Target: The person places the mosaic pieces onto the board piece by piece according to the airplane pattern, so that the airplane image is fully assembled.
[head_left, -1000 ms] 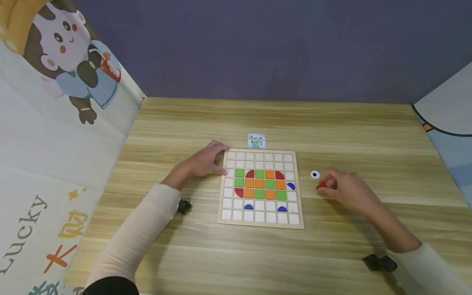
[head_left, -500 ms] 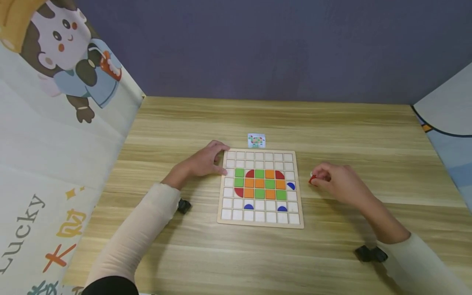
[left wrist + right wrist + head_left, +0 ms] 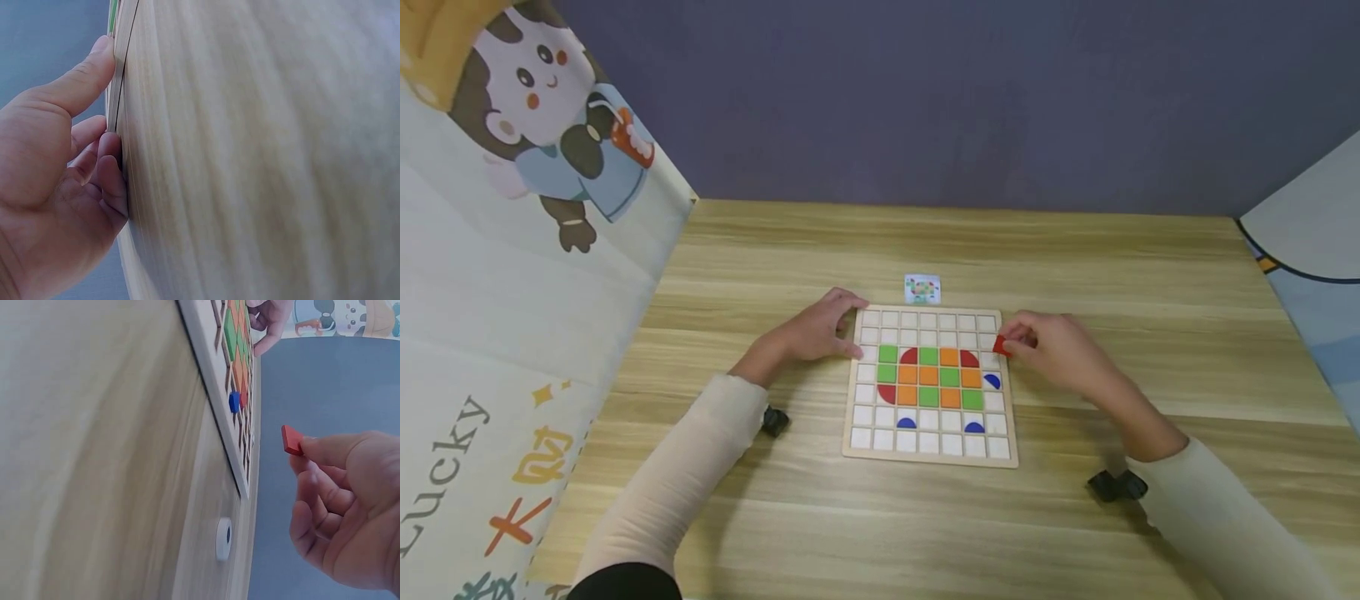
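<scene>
A pale wooden grid board [image 3: 901, 317] lies on the table, with green, orange and red tiles in a block at its middle. Blue half-round tiles [image 3: 906, 423] sit below that block and one at its right. My left hand [image 3: 820, 323] rests against the board's left rim, thumb and fingers spread along it; the left wrist view shows the thumb [image 3: 87, 72] on the edge. My right hand [image 3: 1052, 346] pinches a small red tile [image 3: 292, 440] between thumb and finger, over the board's upper right edge in the head view.
A small printed card [image 3: 922, 288] showing a coloured pattern lies just beyond the board. A white round piece with a dark dot [image 3: 223, 539] is on the table to the board's right. A dark wall [image 3: 955, 100] rises behind the table.
My right hand has picked up the red tile and moved left and away from me with it, from beside the round piece to the board's right edge. The left hand has stayed put.
</scene>
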Demonstrator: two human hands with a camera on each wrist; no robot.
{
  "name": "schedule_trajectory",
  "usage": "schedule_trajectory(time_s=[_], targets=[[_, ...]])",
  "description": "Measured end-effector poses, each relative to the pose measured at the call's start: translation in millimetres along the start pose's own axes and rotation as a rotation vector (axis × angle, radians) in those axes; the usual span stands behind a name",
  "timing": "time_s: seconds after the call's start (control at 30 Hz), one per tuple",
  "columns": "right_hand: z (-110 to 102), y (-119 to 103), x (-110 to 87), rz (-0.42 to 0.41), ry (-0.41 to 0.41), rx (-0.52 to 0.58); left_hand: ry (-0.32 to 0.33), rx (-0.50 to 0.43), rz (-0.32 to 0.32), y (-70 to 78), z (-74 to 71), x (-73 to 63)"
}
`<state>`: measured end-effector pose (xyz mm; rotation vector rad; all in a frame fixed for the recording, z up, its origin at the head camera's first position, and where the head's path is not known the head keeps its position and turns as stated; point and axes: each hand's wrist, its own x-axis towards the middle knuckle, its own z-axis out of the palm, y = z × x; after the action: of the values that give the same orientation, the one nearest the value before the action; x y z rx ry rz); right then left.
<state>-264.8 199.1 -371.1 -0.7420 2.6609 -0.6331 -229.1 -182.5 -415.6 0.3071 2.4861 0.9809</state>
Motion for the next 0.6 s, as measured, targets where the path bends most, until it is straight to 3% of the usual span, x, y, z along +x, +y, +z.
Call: schedule_trajectory(time_s=[0.6], targets=[[28,-42,31.4,-0.065,-0.009,0.1,-0.017,0.037,0.027,-5.7,-0.5,-14.3]])
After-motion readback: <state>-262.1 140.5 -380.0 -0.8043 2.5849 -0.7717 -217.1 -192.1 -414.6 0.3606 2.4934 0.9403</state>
